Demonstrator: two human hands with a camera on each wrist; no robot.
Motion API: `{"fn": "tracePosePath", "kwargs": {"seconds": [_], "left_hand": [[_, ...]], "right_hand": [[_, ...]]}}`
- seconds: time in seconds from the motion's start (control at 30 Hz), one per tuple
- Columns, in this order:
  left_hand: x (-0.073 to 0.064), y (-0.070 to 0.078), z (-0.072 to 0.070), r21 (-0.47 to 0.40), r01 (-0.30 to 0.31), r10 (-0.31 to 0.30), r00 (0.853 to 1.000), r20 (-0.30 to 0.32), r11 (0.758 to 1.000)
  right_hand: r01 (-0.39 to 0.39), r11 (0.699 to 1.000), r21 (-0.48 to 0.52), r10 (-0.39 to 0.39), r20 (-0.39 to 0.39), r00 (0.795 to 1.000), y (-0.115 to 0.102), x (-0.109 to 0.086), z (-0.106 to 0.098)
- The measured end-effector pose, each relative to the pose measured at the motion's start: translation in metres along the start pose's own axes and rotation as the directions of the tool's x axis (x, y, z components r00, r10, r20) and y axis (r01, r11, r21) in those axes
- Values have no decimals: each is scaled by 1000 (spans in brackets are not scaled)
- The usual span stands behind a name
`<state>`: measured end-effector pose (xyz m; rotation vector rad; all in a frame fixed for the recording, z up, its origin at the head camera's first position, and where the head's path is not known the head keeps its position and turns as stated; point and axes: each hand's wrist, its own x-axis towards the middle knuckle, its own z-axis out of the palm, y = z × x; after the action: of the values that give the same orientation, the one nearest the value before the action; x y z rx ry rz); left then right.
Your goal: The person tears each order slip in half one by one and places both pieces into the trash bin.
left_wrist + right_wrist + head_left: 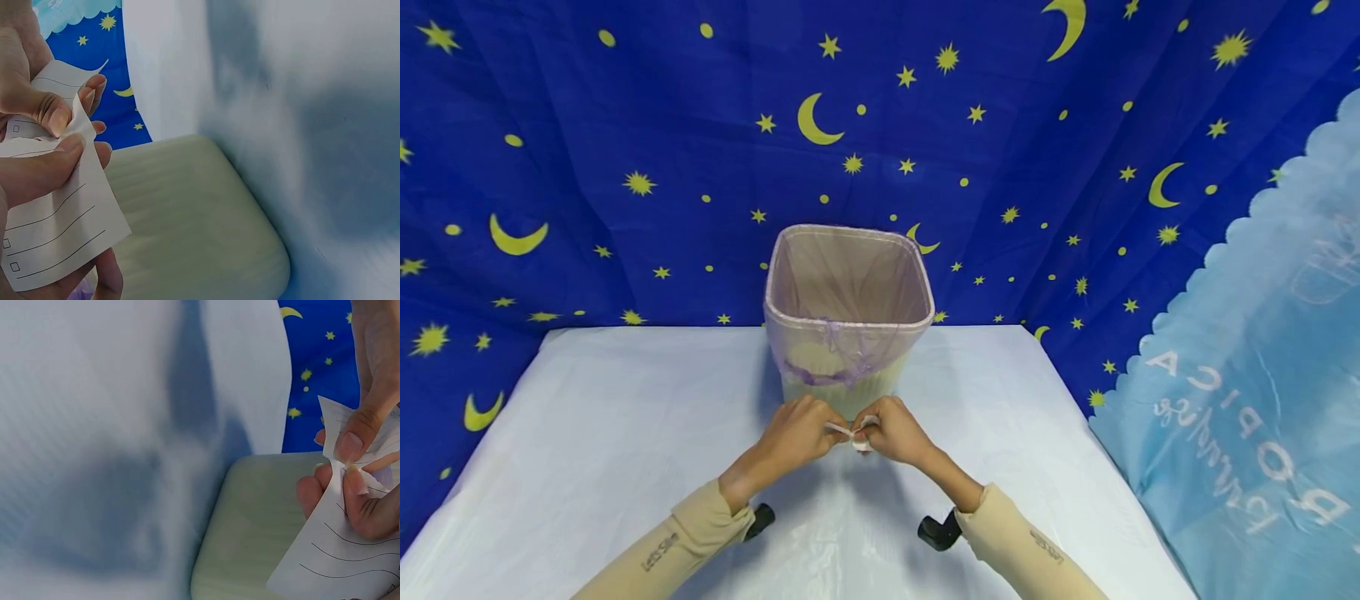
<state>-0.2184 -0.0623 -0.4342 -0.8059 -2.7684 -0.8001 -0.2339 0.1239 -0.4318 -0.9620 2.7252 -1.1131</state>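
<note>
A white sheet of paper printed with lines and small checkboxes is held low in front of the bin. My left hand pinches one part of it between thumb and fingers. Close beside it, my right hand pinches the other part, the thumbs almost meeting. Between the thumbs the paper is creased and twisted, and a ragged torn edge shows in the left wrist view. Just beyond the hands stands a pale trash bin, upright, lined with a translucent purple bag folded over its rim and knotted at the front.
A white-covered table carries the bin near its back edge. Behind hangs a blue cloth with yellow moons and stars. At the right hangs a light blue lettered cloth. Black wrist-camera mounts sit under both wrists.
</note>
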Motion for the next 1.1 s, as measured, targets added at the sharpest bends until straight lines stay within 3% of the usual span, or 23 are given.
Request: {"fn": "tracePosePath", "kwargs": {"seconds": [0.23, 0.57, 0.83, 1.1], "left_hand": [[-2, -1, -1, 10, 2, -2, 1000, -11, 1000], [-3, -1, -2, -19, -4, 4, 1000, -20, 1000], [-2, 0, -3, -41, -4, 3, 1000, -23, 999], [-4, 2, 0, -52, 17, -17, 1000, 4, 998]], "right_hand": [[-12, 1000, 28, 12, -17, 1000, 5, 2, 4], [-145, 961, 235, 144, 22, 989, 11, 0, 8], [-199, 945, 262, 200, 23, 980, 11, 2, 7], [-185, 938, 293, 186, 26, 982, 14, -1, 10]]}}
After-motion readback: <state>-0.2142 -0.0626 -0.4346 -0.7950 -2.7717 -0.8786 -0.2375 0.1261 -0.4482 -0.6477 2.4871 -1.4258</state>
